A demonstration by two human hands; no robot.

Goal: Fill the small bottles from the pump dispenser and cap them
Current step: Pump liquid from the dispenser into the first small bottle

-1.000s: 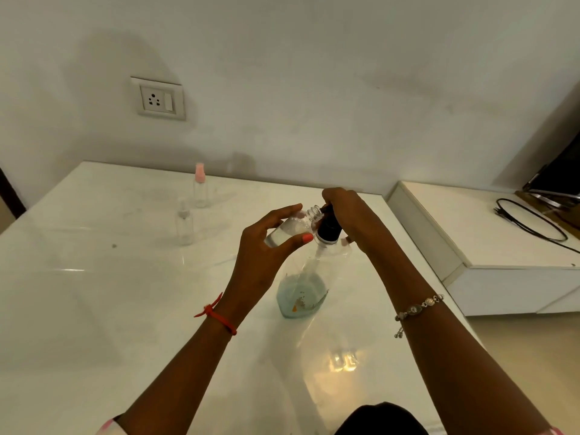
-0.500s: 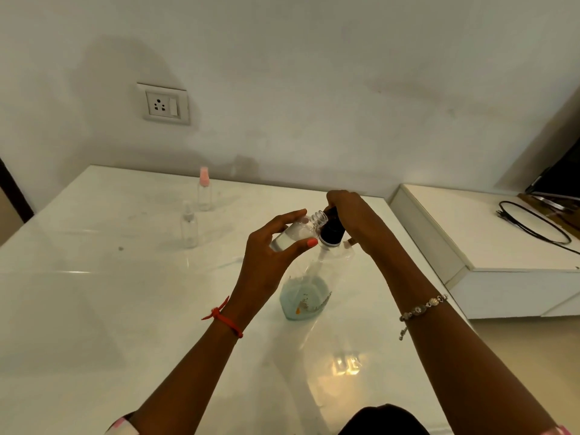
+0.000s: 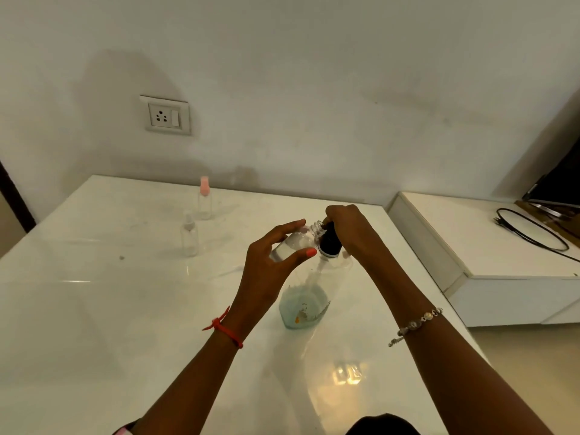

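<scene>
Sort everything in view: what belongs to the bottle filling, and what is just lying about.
Job in hand:
pump dispenser, gripped at the top by the right hand
open small bottle, held by the left hand
pink-capped bottle
clear-capped bottle

Lying about:
wall socket
black cable
low white cabinet

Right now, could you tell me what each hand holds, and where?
Left hand grips the small clear bottle round its body; right hand grips the black pump head from above.
</scene>
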